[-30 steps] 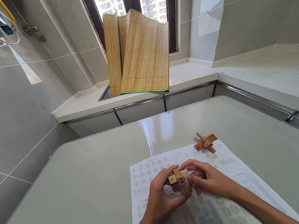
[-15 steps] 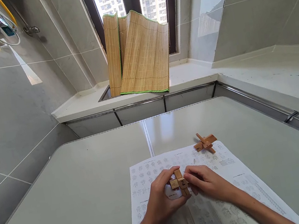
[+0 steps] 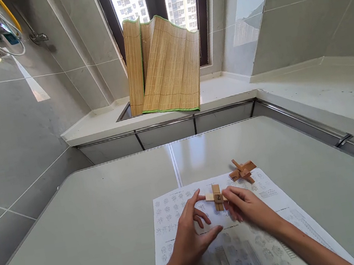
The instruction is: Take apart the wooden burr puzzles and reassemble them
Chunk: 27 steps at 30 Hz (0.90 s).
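Note:
A light wooden interlocking burr puzzle (image 3: 218,197) with a dark mark like a "2" or "Z" on its middle block is held over the printed sheet (image 3: 172,237). My right hand (image 3: 248,206) pinches its right end between thumb and fingers. My left hand (image 3: 196,228) is spread beside it, thumb and index finger wide apart. The index fingertip lies at the puzzle's left end; whether it touches I cannot tell. A second, darker wooden burr puzzle (image 3: 243,171), also marked, rests at the sheet's far right corner.
The sheet lies on a pale glossy table (image 3: 111,225) with a seam down its middle. Past the far edge, a folded bamboo mat (image 3: 169,68) leans on the white sill (image 3: 240,88) by the window. A metal rail (image 3: 299,114) runs along the right.
My left hand has let go of the puzzle and opened its fingers. The puzzle, in my right hand, has moved slightly away from me and now stands straighter. The darker puzzle has stayed put.

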Available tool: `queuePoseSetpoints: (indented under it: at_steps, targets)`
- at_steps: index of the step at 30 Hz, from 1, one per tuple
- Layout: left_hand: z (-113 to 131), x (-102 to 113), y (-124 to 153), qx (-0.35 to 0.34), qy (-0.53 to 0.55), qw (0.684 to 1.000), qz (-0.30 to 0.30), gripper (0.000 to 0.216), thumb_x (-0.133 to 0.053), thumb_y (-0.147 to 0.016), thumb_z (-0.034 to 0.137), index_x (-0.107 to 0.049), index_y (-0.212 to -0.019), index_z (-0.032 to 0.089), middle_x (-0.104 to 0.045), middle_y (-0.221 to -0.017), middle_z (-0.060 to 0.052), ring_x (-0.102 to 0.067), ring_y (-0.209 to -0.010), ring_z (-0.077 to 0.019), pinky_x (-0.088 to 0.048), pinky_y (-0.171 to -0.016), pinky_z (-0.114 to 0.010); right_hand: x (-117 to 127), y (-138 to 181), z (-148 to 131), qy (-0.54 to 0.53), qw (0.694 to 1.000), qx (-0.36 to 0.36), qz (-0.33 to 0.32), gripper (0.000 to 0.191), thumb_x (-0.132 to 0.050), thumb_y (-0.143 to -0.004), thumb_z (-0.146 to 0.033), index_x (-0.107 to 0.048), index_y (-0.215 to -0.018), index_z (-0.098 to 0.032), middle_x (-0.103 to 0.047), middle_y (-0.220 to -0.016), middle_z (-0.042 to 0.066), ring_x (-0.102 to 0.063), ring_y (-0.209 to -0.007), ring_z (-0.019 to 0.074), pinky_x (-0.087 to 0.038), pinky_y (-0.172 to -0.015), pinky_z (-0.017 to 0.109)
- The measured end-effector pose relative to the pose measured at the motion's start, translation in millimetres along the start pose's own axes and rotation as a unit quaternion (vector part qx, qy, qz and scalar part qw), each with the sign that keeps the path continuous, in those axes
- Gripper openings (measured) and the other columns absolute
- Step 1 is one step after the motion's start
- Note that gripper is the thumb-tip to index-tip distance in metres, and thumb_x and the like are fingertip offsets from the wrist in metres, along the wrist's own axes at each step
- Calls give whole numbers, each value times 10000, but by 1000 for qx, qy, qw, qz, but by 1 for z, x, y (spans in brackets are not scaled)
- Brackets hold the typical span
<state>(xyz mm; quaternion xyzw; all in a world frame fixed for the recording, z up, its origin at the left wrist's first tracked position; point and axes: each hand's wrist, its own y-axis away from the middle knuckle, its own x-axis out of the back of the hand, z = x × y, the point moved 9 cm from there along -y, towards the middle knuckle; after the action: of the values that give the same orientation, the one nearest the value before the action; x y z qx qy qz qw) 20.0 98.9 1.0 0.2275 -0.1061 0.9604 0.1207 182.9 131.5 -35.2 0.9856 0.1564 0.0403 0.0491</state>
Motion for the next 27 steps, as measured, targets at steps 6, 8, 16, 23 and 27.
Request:
queuePoseSetpoints:
  at_steps: [6,8,16,23,27]
  targets:
    - [3,2,-1,23,-7,1000,-7,515,-735,-838,215,-533,-1304,300,-643,-1220,-39,-631,-739,-118,-568,-765,-312,48,1,-1,138,976,-9,166,528,-472,-944,-674,-566,-667,-235,-593,-522,-14,-517,-517,176,-392,-557,295]
    - [4,3,-2,26,-11,1000,-6,438,-723,-851,236,-561,-1255,285,-654,-1184,-40,-632,-739,-124,-567,-780,-319,57,3,-6,202,959,1,200,510,-483,-945,-654,-569,-654,-244,-609,-527,-4,-546,-550,201,-394,-589,310]
    - [4,2,-1,28,-17,999,-9,253,-640,-920,311,-604,-1166,264,-666,-1095,-44,-637,-759,-143,-561,-789,-323,86,15,-16,372,872,2,319,427,-473,-947,-609,-593,-725,-265,-712,-685,50,-636,-646,260,-360,-556,311]
    - [5,2,-1,26,-22,999,-12,164,-584,-961,328,-632,-1099,252,-672,-1075,-39,-640,-776,-142,-543,-774,-300,92,23,-24,410,836,1,366,437,-527,-911,-611,-391,-672,-271,-582,-575,-7,-524,-514,207,-303,-515,293]
    - [8,3,-2,30,-34,999,-14,170,-575,-967,363,-658,-1057,246,-700,-998,-40,-638,-764,-156,-526,-701,-276,62,21,-36,355,880,119,292,410,-461,-981,-518,-327,-678,-276,-452,-543,-37,-433,-489,172,-339,-548,308]
